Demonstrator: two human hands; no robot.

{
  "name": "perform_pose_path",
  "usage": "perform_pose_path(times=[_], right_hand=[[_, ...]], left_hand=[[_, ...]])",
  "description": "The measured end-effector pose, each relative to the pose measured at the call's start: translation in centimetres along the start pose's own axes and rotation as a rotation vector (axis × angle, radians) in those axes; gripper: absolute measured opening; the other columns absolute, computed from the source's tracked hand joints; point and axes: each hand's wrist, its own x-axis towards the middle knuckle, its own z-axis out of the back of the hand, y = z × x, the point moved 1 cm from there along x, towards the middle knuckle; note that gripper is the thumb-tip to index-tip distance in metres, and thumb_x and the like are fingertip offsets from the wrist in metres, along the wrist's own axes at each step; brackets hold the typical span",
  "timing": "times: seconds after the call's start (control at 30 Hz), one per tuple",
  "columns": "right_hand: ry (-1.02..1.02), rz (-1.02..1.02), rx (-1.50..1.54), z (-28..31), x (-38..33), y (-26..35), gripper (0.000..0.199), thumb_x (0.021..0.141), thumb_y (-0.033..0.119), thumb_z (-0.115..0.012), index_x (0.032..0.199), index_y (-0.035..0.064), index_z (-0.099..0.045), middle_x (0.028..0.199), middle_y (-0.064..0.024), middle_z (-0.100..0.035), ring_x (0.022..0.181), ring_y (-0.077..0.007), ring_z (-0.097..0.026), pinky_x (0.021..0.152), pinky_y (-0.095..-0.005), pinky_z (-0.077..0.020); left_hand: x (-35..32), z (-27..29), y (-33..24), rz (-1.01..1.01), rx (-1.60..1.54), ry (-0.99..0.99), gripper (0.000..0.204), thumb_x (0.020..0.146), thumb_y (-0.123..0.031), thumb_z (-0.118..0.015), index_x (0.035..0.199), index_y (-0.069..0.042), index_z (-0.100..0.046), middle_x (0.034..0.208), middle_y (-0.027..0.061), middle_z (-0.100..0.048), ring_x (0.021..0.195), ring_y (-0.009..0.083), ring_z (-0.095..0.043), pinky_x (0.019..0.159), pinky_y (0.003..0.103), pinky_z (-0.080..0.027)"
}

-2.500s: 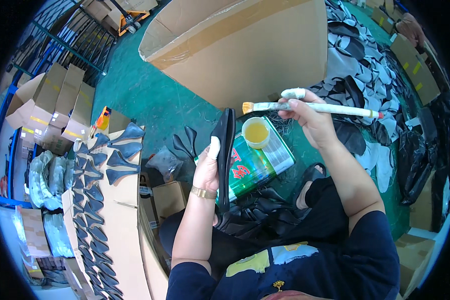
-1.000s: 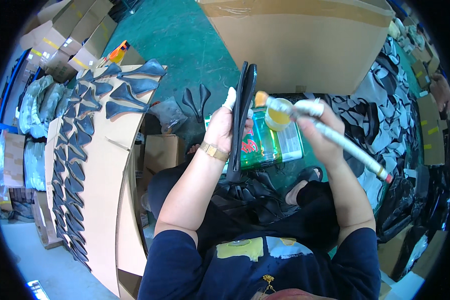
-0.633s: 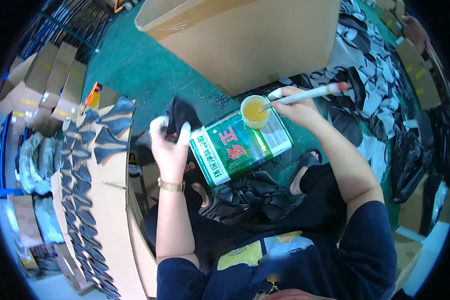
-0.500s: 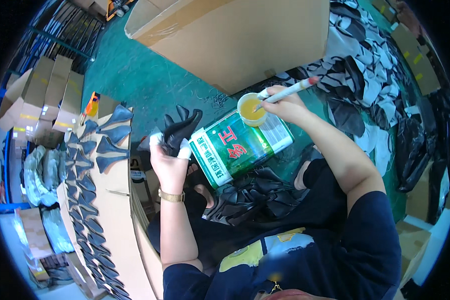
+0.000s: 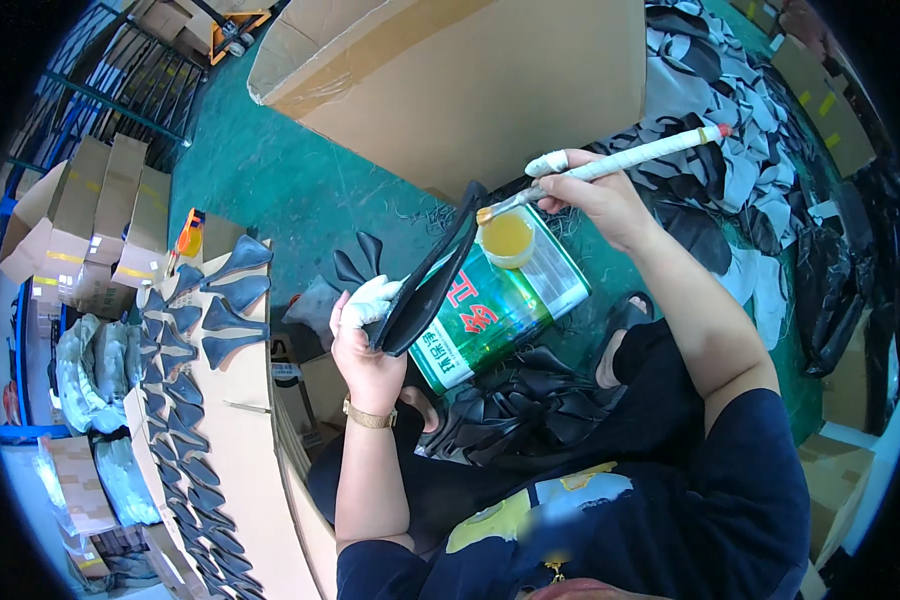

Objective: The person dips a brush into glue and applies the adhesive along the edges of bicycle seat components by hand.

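Half a second ago our left hand [image 5: 365,345] was reaching down to the dark pieces on the green floor; now it is raised again, its wrapped fingers [image 5: 370,300] closed around a fresh black shoe piece [image 5: 432,275], held up on its edge just above the green tin can [image 5: 495,310]. Our right hand [image 5: 600,195] pinches the long brush [image 5: 610,165], and the yellow tip has left the open cup of glue [image 5: 508,238] to meet the top end of the piece. We judge that a new piece begins its coat, while finished ones lie on the cardboard sheet [image 5: 235,420] at our left
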Motion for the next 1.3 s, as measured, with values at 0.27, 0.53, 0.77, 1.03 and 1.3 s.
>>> perform_pose_path(times=[0.27, 0.53, 0.77, 1.03, 1.3], right_hand=[[-0.078, 0.137, -0.067, 0.4, 0.0, 0.3, 0.018, 0.084, 0.009, -0.061, 0.099, -0.0010, -0.062, 0.083, -0.0053, -0.064, 0.076, -0.0102, -0.060, 0.070, -0.0232, -0.0503], [-0.118, 0.104, 0.061, 0.4, -0.7, 1.2, 0.017, 0.085, 0.009, -0.062, 0.099, -0.0011, -0.062, 0.086, -0.0068, -0.064, 0.076, -0.0114, -0.062, 0.071, -0.0236, -0.0517], [-0.036, 0.001, 0.178, 0.0, -1.0, 2.0, 0.018, 0.086, 0.009, -0.061, 0.101, -0.0020, -0.061, 0.089, -0.0080, -0.064, 0.076, -0.0135, -0.063, 0.071, -0.0254, -0.0527], [-0.030, -0.005, 0.356, -0.8, -1.4, 1.6, 0.017, 0.087, 0.007, -0.059, 0.102, -0.0009, -0.060, 0.091, -0.0087, -0.064, 0.078, -0.0138, -0.063, 0.073, -0.0258, -0.0521], [0.142, 0.032, 0.282, -3.0, -2.6, 1.8, 0.019, 0.085, 0.004, -0.061, 0.103, -0.0020, -0.062, 0.091, -0.0087, -0.065, 0.079, -0.0138, -0.063, 0.074, -0.0249, -0.0511]], left_hand=[[-0.1, -0.7, 0.5, 0.035, -0.172, -0.047, 0.030, 0.070, 0.001, -0.069, 0.097, -0.007, -0.058, 0.097, 0.0092, -0.069, 0.102, 0.0266, -0.064, 0.102, 0.045, -0.037], [0.0, -1.2, 0.9, 0.010, -0.161, -0.036, 0.032, 0.076, -0.003, -0.071, 0.106, -0.002, -0.059, 0.105, 0.0078, -0.066, 0.100, 0.0192, -0.062, 0.104, 0.038, -0.037], [0.0, -1.8, 0.7, 0.260, -0.333, -0.082, 0.034, 0.070, -0.002, -0.072, 0.103, -0.006, -0.063, 0.100, 0.0064, -0.067, 0.096, 0.0202, -0.063, 0.103, 0.038, -0.038], [0.5, -2.5, 0.0, 0.383, -0.503, -0.124, 0.030, 0.073, 0.003, -0.076, 0.099, -0.001, -0.061, 0.095, 0.0049, -0.065, 0.086, 0.0135, -0.061, 0.080, 0.028, -0.048], [0.4, -3.9, 0.7, 0.479, -0.663, -0.182, 0.035, 0.075, 0.006, -0.072, 0.107, 0.001, -0.059, 0.105, 0.0094, -0.066, 0.095, 0.0166, -0.063, 0.084, 0.030, -0.050]])
